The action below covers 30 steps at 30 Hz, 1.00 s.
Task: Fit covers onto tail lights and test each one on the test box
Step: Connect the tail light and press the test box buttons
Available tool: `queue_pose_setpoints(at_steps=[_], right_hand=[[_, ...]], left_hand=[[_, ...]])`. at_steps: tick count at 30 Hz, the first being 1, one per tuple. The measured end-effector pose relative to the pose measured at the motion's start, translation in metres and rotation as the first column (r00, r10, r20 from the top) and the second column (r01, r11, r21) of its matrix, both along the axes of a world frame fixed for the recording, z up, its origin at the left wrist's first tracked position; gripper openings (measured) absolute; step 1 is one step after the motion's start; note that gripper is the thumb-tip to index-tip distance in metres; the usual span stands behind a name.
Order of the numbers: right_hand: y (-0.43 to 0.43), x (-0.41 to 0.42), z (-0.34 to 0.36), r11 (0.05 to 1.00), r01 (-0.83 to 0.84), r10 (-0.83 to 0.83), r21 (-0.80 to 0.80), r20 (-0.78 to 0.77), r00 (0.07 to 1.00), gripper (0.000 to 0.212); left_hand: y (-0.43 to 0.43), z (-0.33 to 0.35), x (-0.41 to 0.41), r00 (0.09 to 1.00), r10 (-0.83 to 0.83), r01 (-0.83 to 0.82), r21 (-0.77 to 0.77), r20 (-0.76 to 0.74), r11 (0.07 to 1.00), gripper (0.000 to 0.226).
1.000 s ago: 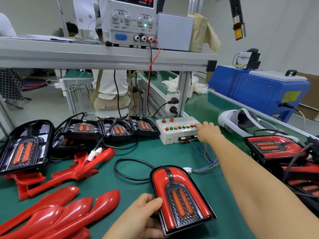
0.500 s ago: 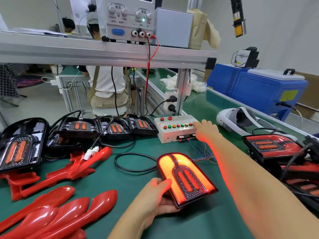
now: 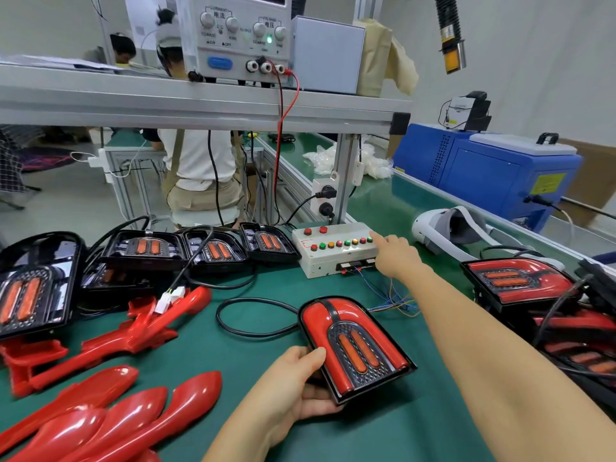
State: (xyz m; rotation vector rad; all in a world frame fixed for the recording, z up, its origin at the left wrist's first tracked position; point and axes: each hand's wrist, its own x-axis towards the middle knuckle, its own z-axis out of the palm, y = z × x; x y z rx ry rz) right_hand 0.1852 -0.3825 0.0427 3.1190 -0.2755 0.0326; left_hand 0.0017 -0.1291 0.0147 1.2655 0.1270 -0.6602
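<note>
Spreading across the view, the green table (image 3: 233, 361) carries everything. At the far right stands a blue machine (image 3: 483, 175); on the shelf (image 3: 200, 105) above sits a power supply (image 3: 233, 38) with a green lamp lit. Bare lights (image 3: 213, 248) sit in a row at the left, behind loose red covers (image 3: 116, 411). Front and middle lies the covered tail light (image 3: 353, 345), dark, a black cable (image 3: 253, 315) looping at its left, the test box (image 3: 333, 258) behind it. The left hand (image 3: 293, 385) grips the light's near left edge, thumb on the red cover, fingers curled beneath. The right hand (image 3: 396, 255) reaches the box, index finger straight on the right end of the button row (image 3: 343, 243), other fingers folded.
</note>
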Motion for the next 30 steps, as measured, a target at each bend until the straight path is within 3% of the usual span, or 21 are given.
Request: queue_pose_setpoints(at_steps=[4, 8, 12, 17, 20, 22, 24, 25, 26, 28, 30], right_hand=[[0.016, -0.021, 0.004, 0.971, -0.06, 0.003, 0.232, 0.238, 0.971, 0.042], [0.035, -0.056, -0.006, 0.915, -0.129, 0.148, 0.383, -0.018, 0.989, 0.026], [0.04, -0.082, -0.019, 0.914, -0.176, 0.265, 0.366, -0.211, 0.941, 0.028], [0.042, -0.093, -0.027, 0.951, -0.156, 0.198, 0.267, -0.139, 0.97, 0.021], [0.042, -0.098, -0.03, 0.943, -0.157, 0.188, 0.293, -0.081, 0.979, 0.013], [0.041, -0.1, -0.03, 0.934, -0.16, 0.184, 0.32, -0.046, 0.982, 0.011], [0.039, -0.103, -0.032, 0.916, -0.162, 0.182, 0.366, -0.02, 0.983, 0.009], [0.039, -0.104, -0.033, 0.908, -0.169, 0.185, 0.383, -0.006, 0.983, 0.009], [0.038, -0.105, -0.034, 0.902, -0.177, 0.186, 0.393, 0.015, 0.982, 0.008], [0.039, -0.108, -0.036, 0.895, -0.194, 0.18, 0.402, 0.071, 0.981, 0.007], [0.041, -0.111, -0.036, 0.883, -0.217, 0.182, 0.416, 0.123, 0.976, 0.006]], left_hand=[[0.003, 0.002, -0.002, 1.0, -0.006, 0.006, 0.012, -0.001, 1.0, 0.027], [0.016, 0.005, -0.003, 1.0, 0.015, -0.016, 0.113, 0.006, 0.994, 0.027], [0.036, 0.009, -0.008, 1.0, 0.004, -0.007, 0.172, 0.016, 0.985, 0.028], [0.059, 0.018, -0.018, 0.999, -0.013, 0.001, 0.272, 0.045, 0.962, 0.028], [0.07, 0.029, -0.023, 0.999, -0.031, 0.02, 0.379, 0.021, 0.925, 0.026], [0.075, 0.035, -0.024, 0.991, -0.117, 0.058, 0.578, 0.065, 0.814, 0.025], [0.079, 0.039, -0.018, 0.93, -0.31, -0.027, 0.879, 0.196, 0.475, 0.026], [0.077, 0.042, -0.012, 0.878, -0.39, -0.168, 0.942, 0.278, 0.292, 0.027], [0.071, 0.048, -0.004, 0.828, -0.427, -0.308, 0.932, 0.362, 0.192, 0.028], [0.05, 0.056, 0.015, 0.71, -0.484, -0.497, 0.851, 0.512, 0.172, 0.028], [0.02, 0.059, 0.041, 0.58, -0.624, -0.545, 0.819, 0.524, 0.18, 0.031]])
